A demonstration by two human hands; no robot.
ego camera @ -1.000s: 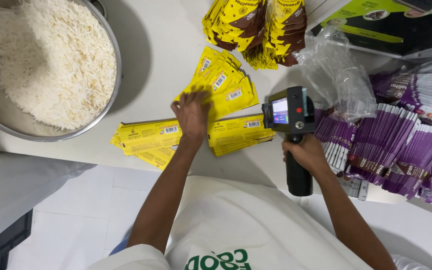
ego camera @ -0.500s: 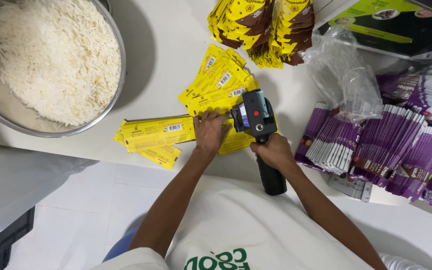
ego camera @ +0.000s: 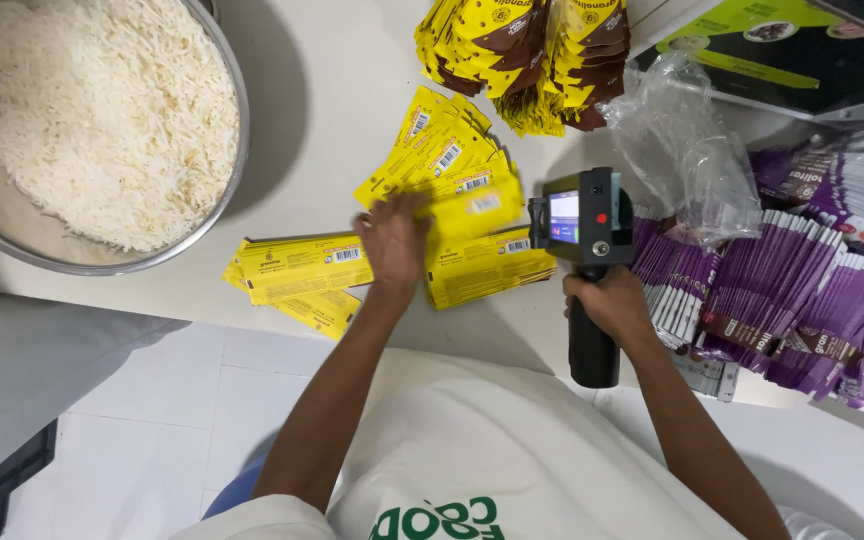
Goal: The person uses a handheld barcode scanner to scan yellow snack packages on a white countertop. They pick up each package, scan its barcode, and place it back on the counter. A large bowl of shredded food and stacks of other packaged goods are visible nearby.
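Left hand (ego camera: 392, 240) lies flat, fingers spread, on thin, light, probably slippery yellow sachets (ego camera: 472, 215); right hand (ego camera: 607, 305), at three o'clock, grips a handheld printer (ego camera: 577, 220) by its handle.

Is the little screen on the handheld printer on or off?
On. The screen of the handheld printer glows bluish-white, held by the right hand.

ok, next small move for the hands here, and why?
Probably bring the printer in the right hand left onto the top yellow pouch. The left hand lies flat on the yellow pouches, pinning them to the table, while the printer sits just off the right edge of the pile, not over any pouch. That is a judgement from the pose alone.
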